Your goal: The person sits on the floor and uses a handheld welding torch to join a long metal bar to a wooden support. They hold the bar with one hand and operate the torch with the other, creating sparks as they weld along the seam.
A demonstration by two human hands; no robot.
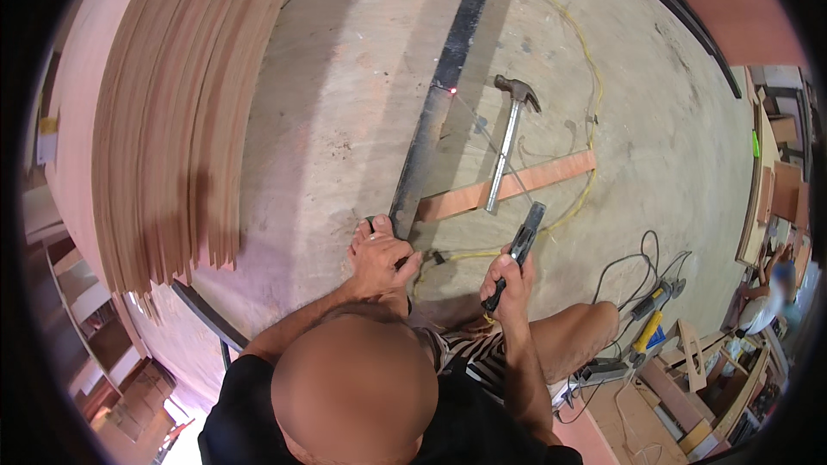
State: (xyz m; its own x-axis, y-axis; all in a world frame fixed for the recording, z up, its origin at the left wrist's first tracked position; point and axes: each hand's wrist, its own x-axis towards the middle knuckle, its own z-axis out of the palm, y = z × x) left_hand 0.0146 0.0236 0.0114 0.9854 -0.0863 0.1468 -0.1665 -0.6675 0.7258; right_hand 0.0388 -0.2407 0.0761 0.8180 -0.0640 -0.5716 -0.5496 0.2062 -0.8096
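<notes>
In my right hand is a black welding electrode holder, fingers wrapped round its handle. A thin welding rod runs from its jaw up and left to a glowing red spot at the edge of a long dark metal bar. My left hand is down by the bar's near end, fingers curled, close over my bare toes; what it grips, if anything, is hidden. A claw hammer lies right of the bar, its handle across a reddish wooden strip.
Long wooden boards are stacked at left. A yellow cable curves over the floor on the right. Beyond my knee lie an angle grinder, a yellow-handled tool and dark cords. Another person is at the far right among wood pieces.
</notes>
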